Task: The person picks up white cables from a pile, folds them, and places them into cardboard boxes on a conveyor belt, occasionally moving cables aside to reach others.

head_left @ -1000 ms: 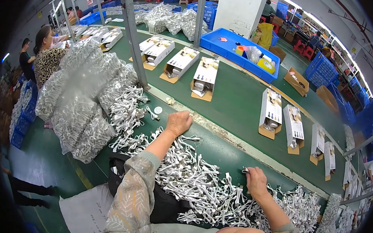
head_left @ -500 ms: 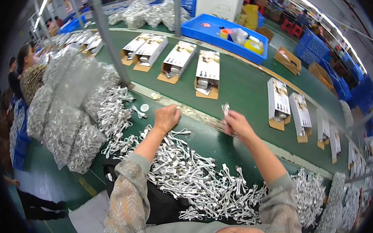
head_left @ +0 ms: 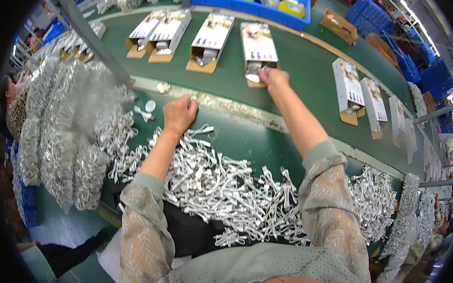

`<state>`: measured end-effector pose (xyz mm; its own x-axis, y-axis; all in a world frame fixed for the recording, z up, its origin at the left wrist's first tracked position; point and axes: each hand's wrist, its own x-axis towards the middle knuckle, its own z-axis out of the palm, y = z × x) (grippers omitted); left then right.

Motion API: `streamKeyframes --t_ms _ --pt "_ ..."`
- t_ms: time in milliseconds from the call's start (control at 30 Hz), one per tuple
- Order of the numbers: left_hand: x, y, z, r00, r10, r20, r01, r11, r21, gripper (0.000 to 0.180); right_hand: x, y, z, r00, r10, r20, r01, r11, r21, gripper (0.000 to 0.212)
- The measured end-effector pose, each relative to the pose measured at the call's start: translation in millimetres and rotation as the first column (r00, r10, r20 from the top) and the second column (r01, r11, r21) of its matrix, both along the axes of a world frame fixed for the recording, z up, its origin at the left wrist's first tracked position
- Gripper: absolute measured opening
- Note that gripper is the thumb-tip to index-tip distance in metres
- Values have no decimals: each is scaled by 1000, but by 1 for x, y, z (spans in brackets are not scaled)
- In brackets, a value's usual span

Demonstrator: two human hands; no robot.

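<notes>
The right hand is at a box's open end; I cannot tell its grip. The left hand, loosely fisted, is near cables.

This is a factory packing floor: open white boxes line a green conveyor belt, blue crates beyond its far edge, white cables heaped before its near edge.
</notes>
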<state>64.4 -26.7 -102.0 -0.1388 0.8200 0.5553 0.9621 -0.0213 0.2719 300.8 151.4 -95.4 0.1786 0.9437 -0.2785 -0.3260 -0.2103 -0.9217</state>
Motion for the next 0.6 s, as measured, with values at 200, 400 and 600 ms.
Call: streamKeyframes --t_ms 200,400,600 --pt "5 5 3 999 2 44 0 999 -33 22 43 -60 12 717 180 673 -343 932 116 22" --pt "-3 -3 4 999 3 50 -2 1000 -28 22 24 -194 52 260 533 805 -863 502 -53 26" --pt "15 8 5 998 -15 67 18 999 -49 22 -29 -187 7 300 89 950 -841 496 219 17"
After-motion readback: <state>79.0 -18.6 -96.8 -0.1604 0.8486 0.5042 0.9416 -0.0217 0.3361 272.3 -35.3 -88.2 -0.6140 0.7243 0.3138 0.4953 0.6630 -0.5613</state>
